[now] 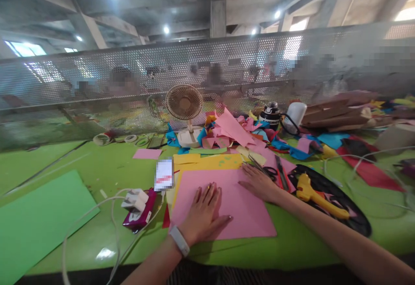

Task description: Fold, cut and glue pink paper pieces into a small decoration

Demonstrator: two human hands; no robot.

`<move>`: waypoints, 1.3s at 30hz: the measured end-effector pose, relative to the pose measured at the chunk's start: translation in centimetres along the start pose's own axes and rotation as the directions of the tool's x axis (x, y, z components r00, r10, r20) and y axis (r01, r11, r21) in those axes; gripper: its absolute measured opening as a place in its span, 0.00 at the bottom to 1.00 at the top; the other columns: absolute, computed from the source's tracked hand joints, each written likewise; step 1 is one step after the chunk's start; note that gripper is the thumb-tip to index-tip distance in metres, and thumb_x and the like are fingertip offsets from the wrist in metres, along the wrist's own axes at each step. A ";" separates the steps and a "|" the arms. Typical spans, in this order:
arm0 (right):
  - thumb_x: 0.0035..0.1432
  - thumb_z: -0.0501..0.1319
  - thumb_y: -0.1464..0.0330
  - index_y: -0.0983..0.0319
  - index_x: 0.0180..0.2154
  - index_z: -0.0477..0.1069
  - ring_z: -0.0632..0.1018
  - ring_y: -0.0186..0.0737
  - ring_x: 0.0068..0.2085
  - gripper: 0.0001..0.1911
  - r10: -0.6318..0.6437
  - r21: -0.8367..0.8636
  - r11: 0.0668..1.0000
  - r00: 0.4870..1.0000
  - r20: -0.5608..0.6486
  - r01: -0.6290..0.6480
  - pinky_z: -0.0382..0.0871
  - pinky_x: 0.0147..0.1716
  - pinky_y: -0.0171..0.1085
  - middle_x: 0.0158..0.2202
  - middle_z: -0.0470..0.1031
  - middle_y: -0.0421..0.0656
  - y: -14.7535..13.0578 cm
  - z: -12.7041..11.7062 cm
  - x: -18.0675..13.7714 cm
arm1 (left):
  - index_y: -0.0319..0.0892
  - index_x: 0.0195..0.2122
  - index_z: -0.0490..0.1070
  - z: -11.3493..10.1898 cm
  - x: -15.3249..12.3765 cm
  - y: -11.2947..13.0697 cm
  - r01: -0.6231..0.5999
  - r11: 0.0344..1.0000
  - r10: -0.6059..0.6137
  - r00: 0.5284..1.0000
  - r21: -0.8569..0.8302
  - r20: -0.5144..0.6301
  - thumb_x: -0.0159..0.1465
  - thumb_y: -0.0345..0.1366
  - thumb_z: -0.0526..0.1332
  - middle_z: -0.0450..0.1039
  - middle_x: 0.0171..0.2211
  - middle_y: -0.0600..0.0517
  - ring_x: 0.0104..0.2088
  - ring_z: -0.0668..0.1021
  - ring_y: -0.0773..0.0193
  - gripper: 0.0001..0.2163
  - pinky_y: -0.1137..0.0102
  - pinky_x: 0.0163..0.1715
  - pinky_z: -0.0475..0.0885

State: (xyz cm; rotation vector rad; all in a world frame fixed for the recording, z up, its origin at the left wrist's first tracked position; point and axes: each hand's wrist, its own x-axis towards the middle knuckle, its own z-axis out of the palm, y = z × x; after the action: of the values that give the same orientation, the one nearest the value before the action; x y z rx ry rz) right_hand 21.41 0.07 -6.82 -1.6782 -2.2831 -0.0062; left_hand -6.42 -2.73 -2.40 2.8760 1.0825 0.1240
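Note:
A pink sheet (249, 220) lies on top of a yellow sheet (207, 163) at the front of the green table. My left hand (204, 213), with a pale band on its wrist, rests flat on the pink sheet, fingers spread. At the sheet's upper right edge is my right hand (257, 182), palm down with its fingers stretched out. Just beyond the right fingers lie scissors (270, 172) and a red-and-black cutter-like tool (282, 172). Neither hand grips anything that I can see.
Left stand a phone (164, 174) and a purple power block (139, 213) with white cables. A green sheet (42, 220) lies farther left. Rightward, a yellow glue gun (320, 198) sits on a black tray (365, 224). Behind are a small fan (184, 102) and paper scraps (231, 125).

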 end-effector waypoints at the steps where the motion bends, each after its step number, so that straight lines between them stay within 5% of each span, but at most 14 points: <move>1: 0.62 0.47 0.55 0.70 0.58 0.57 0.56 0.50 0.61 0.31 0.032 -0.003 0.999 0.999 -0.010 -0.032 0.53 0.58 0.49 0.61 0.55 0.55 0.0 -0.3 0.0 | 0.41 0.64 0.41 0.1 0.0 -0.1 -0.004 1.000 0.004 1.000 0.001 -0.014 0.62 0.58 0.42 0.38 0.65 0.43 0.63 0.45 0.51 0.35 0.52 0.59 0.42; 5: 0.59 0.53 0.60 0.69 0.58 0.59 0.55 0.53 0.62 0.29 0.047 0.018 0.999 0.999 0.001 -0.047 0.51 0.58 0.52 0.62 0.49 0.56 -2.0 -3.2 -1.6 | 0.40 0.64 0.42 0.5 0.0 -0.3 -0.022 1.000 0.022 0.999 0.014 -0.044 0.61 0.59 0.42 0.41 0.64 0.42 0.63 0.46 0.50 0.36 0.51 0.59 0.43; 9: 0.53 0.59 0.56 0.56 0.61 0.52 0.52 0.48 0.63 0.35 -0.327 0.255 0.928 0.922 0.206 0.272 0.51 0.59 0.48 0.65 0.44 0.46 -4.6 -6.5 -5.5 | 0.39 0.63 0.45 1.0 0.0 -0.4 -0.031 0.999 0.033 0.997 0.032 -0.076 0.61 0.59 0.42 0.43 0.64 0.40 0.63 0.47 0.49 0.36 0.51 0.59 0.45; 14: 0.54 0.58 0.62 0.60 0.58 0.60 0.62 0.50 0.58 0.29 -0.315 0.241 0.937 0.912 0.262 0.254 0.56 0.57 0.48 0.59 0.59 0.50 -5.8 -7.4 -8.0 | 0.38 0.63 0.46 1.1 -0.1 -0.3 -0.023 0.999 0.026 0.996 0.029 -0.085 0.61 0.59 0.42 0.44 0.63 0.40 0.63 0.49 0.49 0.36 0.51 0.58 0.46; 17: 0.56 0.55 0.67 0.61 0.52 0.68 0.71 0.47 0.52 0.20 -0.331 0.192 0.935 0.929 0.165 0.299 0.60 0.54 0.47 0.52 0.70 0.49 -6.3 -7.3 -6.9 | 0.39 0.62 0.48 -0.1 0.0 0.1 -0.049 0.998 0.052 0.993 0.033 -0.108 0.61 0.58 0.44 0.45 0.63 0.42 0.63 0.48 0.48 0.34 0.49 0.58 0.42; 21: 0.62 0.51 0.68 0.60 0.42 0.72 0.74 0.41 0.43 0.13 -0.295 0.237 0.917 0.945 -0.142 0.322 0.68 0.45 0.42 0.39 0.75 0.46 -7.5 -7.9 -3.6 | 0.46 0.60 0.53 -2.5 0.3 1.1 -0.194 0.980 0.197 0.963 0.035 -0.183 0.62 0.53 0.50 0.48 0.63 0.48 0.63 0.47 0.50 0.28 0.47 0.59 0.34; 25: 0.61 0.54 0.64 0.58 0.40 0.71 0.71 0.43 0.48 0.09 -0.174 0.342 0.890 0.918 -0.356 0.301 0.66 0.47 0.45 0.44 0.71 0.47 -8.7 -8.7 -0.6 | 0.49 0.58 0.57 -4.0 0.4 1.6 -0.338 0.939 0.326 0.932 -0.056 -0.160 0.61 0.50 0.54 0.57 0.59 0.50 0.61 0.53 0.52 0.26 0.51 0.60 0.39; 30: 0.59 0.56 0.64 0.58 0.39 0.69 0.67 0.44 0.53 0.07 -0.271 0.403 0.831 0.912 -0.308 0.383 0.62 0.50 0.48 0.51 0.68 0.47 -9.0 -8.3 0.8 | 0.53 0.54 0.63 -4.2 0.1 1.6 -0.388 0.918 0.377 0.917 -0.079 -0.131 0.61 0.44 0.56 0.57 0.60 0.55 0.61 0.52 0.54 0.19 0.55 0.60 0.43; 39: 0.59 0.56 0.67 0.59 0.32 0.68 0.68 0.41 0.53 0.04 -0.300 0.466 0.780 0.903 -0.308 0.418 0.64 0.50 0.45 0.48 0.71 0.45 -9.3 -7.8 0.1 | 0.55 0.51 0.67 -4.4 0.1 1.9 -0.412 0.907 0.401 0.908 -0.091 -0.119 0.63 0.42 0.53 0.58 0.59 0.59 0.61 0.53 0.56 0.15 0.56 0.60 0.45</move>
State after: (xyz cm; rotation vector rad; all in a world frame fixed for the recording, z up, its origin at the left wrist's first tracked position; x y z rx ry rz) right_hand 14.59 -4.22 2.30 -0.9009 -2.1412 0.3060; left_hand -5.58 -3.95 2.14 2.9687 0.4468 0.3380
